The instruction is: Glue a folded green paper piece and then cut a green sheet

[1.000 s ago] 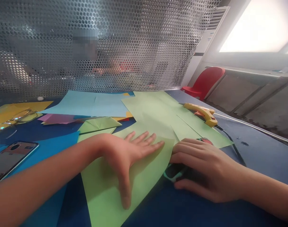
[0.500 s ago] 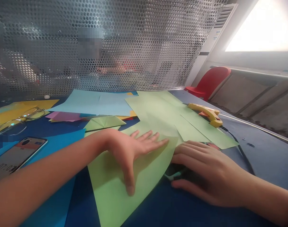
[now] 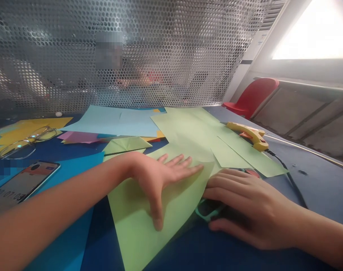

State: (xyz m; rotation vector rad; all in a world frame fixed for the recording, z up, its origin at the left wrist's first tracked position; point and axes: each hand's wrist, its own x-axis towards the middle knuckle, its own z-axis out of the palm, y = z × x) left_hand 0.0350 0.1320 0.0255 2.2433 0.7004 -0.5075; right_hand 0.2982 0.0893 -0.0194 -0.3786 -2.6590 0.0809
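A sheet of light green paper lies slanted in front of me, its right edge lifted off the table. My left hand rests on it palm down, fingers spread and thumb pointing toward me. At the sheet's right edge is my right hand, its fingers slightly bent with the tips by the paper. Its thumb stands apart from the fingers. Under that hand, a teal loop like a scissors handle shows in part; the palm hides the rest. A folded green paper piece sits beyond my left wrist.
More green sheets and a pale blue sheet cover the back. A yellow glue gun with a black cord lies right. Glasses, a phone and blue paper are left. A perforated metal screen stands behind.
The view has shifted slightly, moving the scene a little to the right. More of the teal loop shows beside my right hand. My left hand stays flat on the green sheet.
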